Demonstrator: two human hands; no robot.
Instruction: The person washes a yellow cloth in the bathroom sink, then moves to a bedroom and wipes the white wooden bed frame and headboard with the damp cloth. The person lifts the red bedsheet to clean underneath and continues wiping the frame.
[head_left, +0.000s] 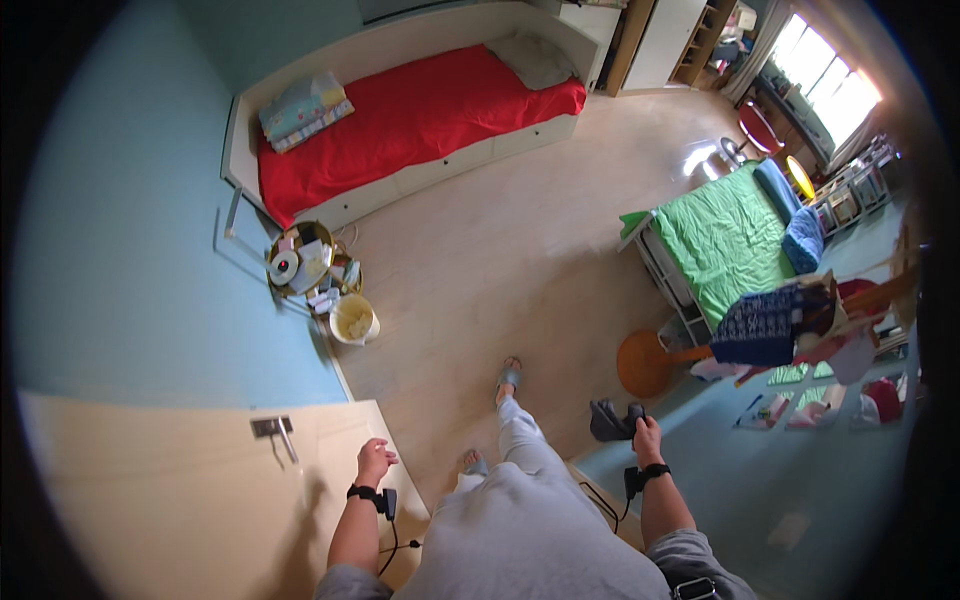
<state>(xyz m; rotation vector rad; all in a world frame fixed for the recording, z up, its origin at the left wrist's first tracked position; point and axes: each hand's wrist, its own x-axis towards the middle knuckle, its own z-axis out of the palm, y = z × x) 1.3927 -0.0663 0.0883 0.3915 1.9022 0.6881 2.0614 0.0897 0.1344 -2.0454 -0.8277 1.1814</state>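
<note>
My right hand grips a small dark grey cloth item, possibly socks, which hangs out to the left of my fingers. My left hand holds nothing; its fingers are loosely bent and apart. It is beside the edge of an open cream door with a metal lever handle. Both wrists wear black straps with small boxes and cables. Below me are my legs in light grey trousers, one slippered foot forward on the pale wooden floor.
At right stands a wooden coat rack with a round base and hung clothes, near a bed with a green sheet. A daybed with a red cover lines the far wall. A waste bin stands by a round side table.
</note>
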